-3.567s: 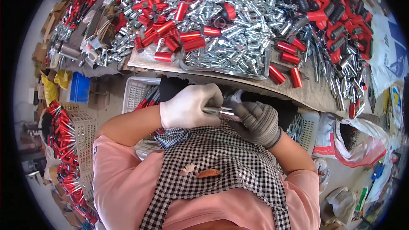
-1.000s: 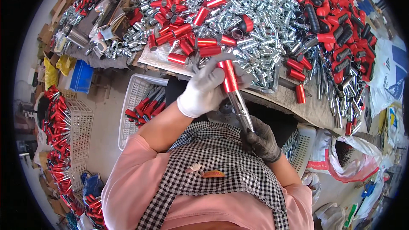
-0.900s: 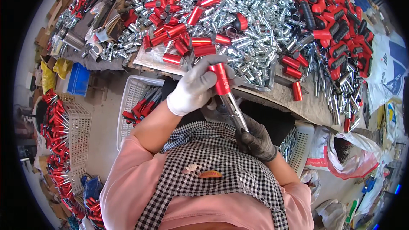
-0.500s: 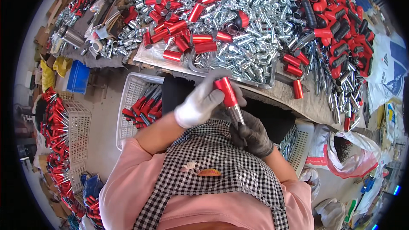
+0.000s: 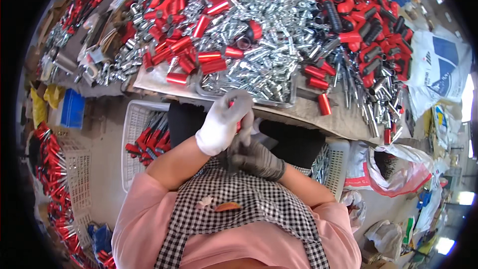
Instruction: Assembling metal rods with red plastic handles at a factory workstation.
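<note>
My left hand (image 5: 226,122), in a white glove, is closed around a red metal tube (image 5: 238,126). Only slivers of the tube show between the fingers. Just below it, my right hand (image 5: 258,161) wears a dark grey glove and has its fingers curled in against the lower end of the grip. What those fingers hold is hidden and partly blurred. Both hands meet in front of the checked apron, close to the table's near edge. Beyond them a metal tray (image 5: 286,103) is heaped with small silver metal fittings (image 5: 269,30).
More red tubes (image 5: 213,66) lie left of the tray. Red-and-black handles (image 5: 371,35) pile up at the right. A white basket (image 5: 130,134) with red-handled tools stands below the table on the left, another pale basket (image 5: 339,167) on the right, beside an open sack (image 5: 356,174).
The red tube, plainly seen before with a silver lower part, is now mostly covered by my left hand. My hands have drawn closer together, and the whole view has shifted.
</note>
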